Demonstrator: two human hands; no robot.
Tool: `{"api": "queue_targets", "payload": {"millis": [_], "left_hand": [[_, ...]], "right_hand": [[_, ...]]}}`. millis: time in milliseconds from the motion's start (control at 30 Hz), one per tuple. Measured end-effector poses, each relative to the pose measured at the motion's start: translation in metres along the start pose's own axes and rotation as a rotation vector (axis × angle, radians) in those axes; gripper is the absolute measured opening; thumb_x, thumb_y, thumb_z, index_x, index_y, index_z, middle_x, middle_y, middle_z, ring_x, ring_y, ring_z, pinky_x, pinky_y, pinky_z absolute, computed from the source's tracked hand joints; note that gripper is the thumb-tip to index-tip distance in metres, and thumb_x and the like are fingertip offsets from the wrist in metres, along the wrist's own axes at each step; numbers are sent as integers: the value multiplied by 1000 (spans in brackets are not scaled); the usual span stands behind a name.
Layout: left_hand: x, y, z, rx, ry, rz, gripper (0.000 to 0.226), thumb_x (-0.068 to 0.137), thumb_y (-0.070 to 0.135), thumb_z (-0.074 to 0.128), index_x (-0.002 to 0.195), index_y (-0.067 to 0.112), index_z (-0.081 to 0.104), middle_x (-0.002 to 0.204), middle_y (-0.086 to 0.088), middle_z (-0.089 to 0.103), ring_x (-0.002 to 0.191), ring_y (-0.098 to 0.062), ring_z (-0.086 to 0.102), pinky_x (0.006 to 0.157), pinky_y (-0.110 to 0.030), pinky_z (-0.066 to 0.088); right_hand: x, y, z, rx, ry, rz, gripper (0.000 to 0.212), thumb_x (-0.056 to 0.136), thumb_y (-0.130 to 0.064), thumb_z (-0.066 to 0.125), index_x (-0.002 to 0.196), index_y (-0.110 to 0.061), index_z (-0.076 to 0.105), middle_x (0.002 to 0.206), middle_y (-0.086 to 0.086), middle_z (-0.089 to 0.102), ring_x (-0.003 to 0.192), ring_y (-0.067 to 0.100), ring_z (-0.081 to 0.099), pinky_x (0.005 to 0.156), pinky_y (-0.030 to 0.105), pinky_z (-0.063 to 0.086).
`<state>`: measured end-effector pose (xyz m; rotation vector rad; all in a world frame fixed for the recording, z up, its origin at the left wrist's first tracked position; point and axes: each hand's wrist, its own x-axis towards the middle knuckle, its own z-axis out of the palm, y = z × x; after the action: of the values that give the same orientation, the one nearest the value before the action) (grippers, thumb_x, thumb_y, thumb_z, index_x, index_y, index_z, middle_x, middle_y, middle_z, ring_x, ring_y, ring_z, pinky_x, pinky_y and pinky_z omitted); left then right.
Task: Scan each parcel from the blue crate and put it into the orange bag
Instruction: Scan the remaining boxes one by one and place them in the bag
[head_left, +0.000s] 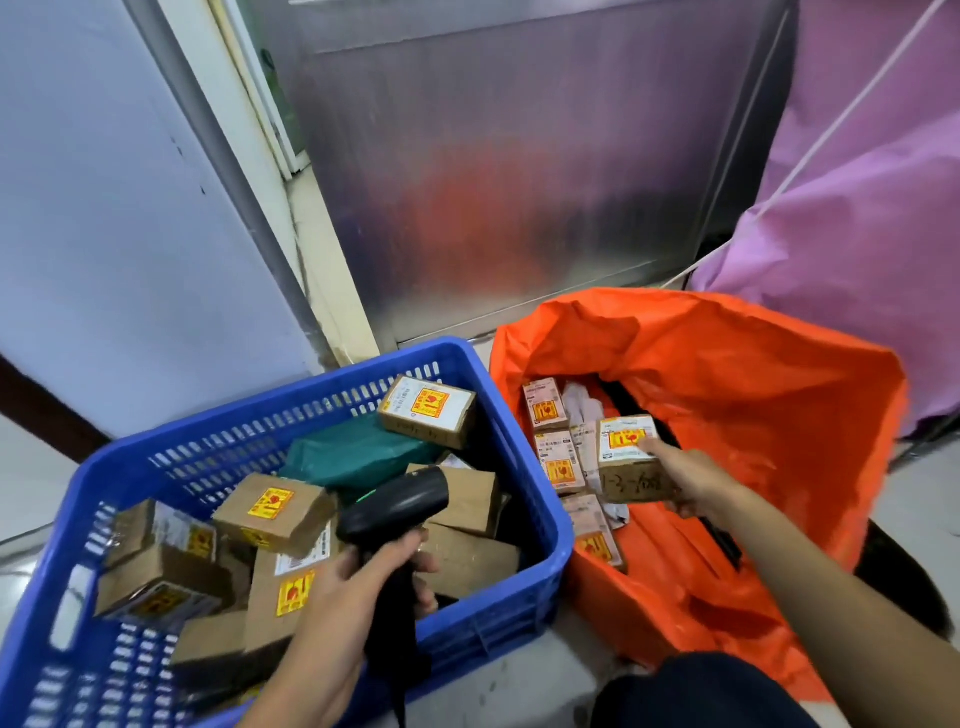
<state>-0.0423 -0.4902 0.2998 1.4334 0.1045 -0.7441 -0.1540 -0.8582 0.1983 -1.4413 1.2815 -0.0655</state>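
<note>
Gripping a cardboard parcel (631, 460) in my right hand (691, 478) over the open orange bag (727, 374), I judge it's drop time, then my left hand (353, 582), clutching the scanner (395, 506), needs another from the blue crate (530, 525).

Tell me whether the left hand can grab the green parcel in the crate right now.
Probably not yet. The left hand grips the scanner, so it is not free. The green parcel itself lies mostly uncovered on top in the crate, just beyond that hand.
</note>
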Motion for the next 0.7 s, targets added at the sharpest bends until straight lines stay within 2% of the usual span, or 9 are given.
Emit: {"api": "queue_targets", "payload": {"millis": [100, 200, 333, 400, 500, 667, 700], "left_hand": [[12, -15, 33, -11, -20, 6, 38, 82, 21, 78, 103, -9, 69, 74, -21, 65, 56, -28, 57, 64, -41, 49], [28, -30, 58, 13, -14, -4, 35, 88, 23, 77, 107, -5, 71, 70, -16, 61, 55, -25, 54, 56, -36, 46], [39, -47, 74, 113, -41, -12, 30, 92, 27, 75, 89, -1, 68, 67, -14, 57, 54, -23, 53, 54, -35, 46], [42, -50, 79, 148, -50, -2, 26, 94, 25, 73, 85, 2, 66, 65, -13, 56, 52, -23, 51, 52, -34, 46], [48, -54, 85, 160, -71, 30, 23, 96, 23, 71, 82, 5, 67, 62, -15, 54, 50, -24, 50, 51, -33, 45], [56, -61, 106, 185, -118, 53, 26, 95, 23, 72, 79, 3, 65, 59, -16, 54, 48, -24, 49, 50, -32, 46], [57, -63, 109, 190, -120, 59, 26, 95, 24, 72, 78, 5, 65, 59, -16, 54, 48, -23, 49, 51, -32, 46]], "right_hand": [[13, 24, 6, 12, -31, 35, 47, 98, -50, 62, 99, -2, 67, 62, 9, 53, 48, 21, 46, 51, 24, 30], [29, 46, 14, -20, -64, 37, 56, 95, -57, 64, 106, -3, 68, 66, 7, 60, 48, 22, 53, 49, 26, 41], [36, 54, 29, -13, -97, 10, 42, 96, -51, 66, 94, -9, 63, 81, 8, 67, 69, 26, 62, 64, 34, 52], [45, 55, 39, -11, -108, -5, 35, 97, -45, 66, 95, -10, 62, 88, 7, 68, 79, 28, 66, 72, 39, 56], [59, 54, 54, -5, -138, -13, 31, 100, -35, 66, 110, -5, 68, 89, 4, 72, 78, 20, 67, 62, 31, 53], [82, 40, 79, 74, -151, 10, 18, 105, -22, 59, 113, -7, 65, 83, 1, 68, 69, 15, 65, 43, 19, 50], [90, 37, 84, 89, -150, 9, 20, 105, -22, 58, 118, -8, 64, 85, 2, 68, 70, 16, 66, 44, 20, 51]]}}
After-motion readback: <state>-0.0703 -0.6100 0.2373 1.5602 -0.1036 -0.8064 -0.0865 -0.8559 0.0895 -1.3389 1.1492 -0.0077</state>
